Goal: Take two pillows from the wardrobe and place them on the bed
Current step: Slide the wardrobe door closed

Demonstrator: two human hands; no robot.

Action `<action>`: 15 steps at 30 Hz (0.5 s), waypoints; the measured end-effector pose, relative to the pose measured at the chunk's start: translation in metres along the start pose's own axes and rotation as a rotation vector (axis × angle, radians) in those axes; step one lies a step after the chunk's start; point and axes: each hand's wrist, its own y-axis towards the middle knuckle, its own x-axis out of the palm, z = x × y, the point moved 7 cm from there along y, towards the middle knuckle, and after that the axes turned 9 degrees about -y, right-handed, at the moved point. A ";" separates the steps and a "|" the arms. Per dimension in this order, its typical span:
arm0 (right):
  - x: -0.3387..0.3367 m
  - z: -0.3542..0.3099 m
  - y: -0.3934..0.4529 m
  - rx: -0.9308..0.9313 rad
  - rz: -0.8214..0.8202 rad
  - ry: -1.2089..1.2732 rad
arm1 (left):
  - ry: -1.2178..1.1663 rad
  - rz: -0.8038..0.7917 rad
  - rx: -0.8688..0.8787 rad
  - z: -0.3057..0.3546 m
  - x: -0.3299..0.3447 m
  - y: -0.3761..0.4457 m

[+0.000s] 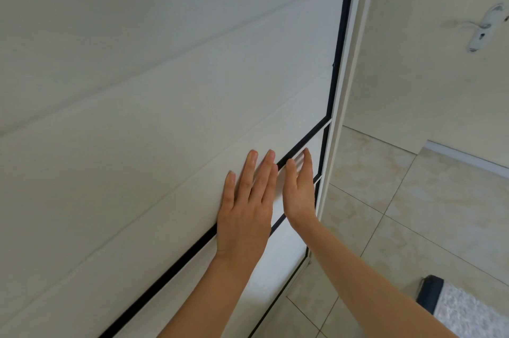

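A white wardrobe door (165, 89) with black trim fills the left and middle of the view, and it looks closed. My left hand (246, 205) lies flat against its panel, fingers spread, just left of a black trim line. My right hand (300, 188) is beside it, edge-on, with the fingers straight and touching the panel near the door's right edge. Neither hand holds anything. No pillow is in view. A corner of what may be the bed (462, 310), with a pale patterned cover and dark edge, shows at the bottom right.
A cream room door (427, 62) with a white lever handle (487, 26) stands to the right of the wardrobe. Beige floor tiles (399, 213) stretch between the wardrobe and the bottom-right corner.
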 end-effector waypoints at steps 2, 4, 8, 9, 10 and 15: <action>-0.002 -0.001 -0.001 0.008 -0.012 0.009 | -0.003 -0.006 -0.006 0.000 0.000 0.000; -0.005 -0.003 -0.001 0.018 -0.033 0.013 | -0.031 -0.012 -0.016 -0.001 -0.001 -0.001; -0.015 -0.009 0.003 0.085 -0.098 -0.029 | -0.119 -0.019 -0.027 -0.001 -0.009 0.000; -0.018 -0.010 0.002 0.101 -0.119 -0.015 | -0.152 -0.023 -0.034 -0.001 -0.012 0.000; -0.022 -0.010 0.000 0.114 -0.135 0.005 | -0.189 -0.028 -0.044 0.000 -0.015 -0.001; -0.038 -0.008 -0.026 0.095 -0.141 -0.033 | -0.434 0.061 -0.073 0.000 -0.038 -0.005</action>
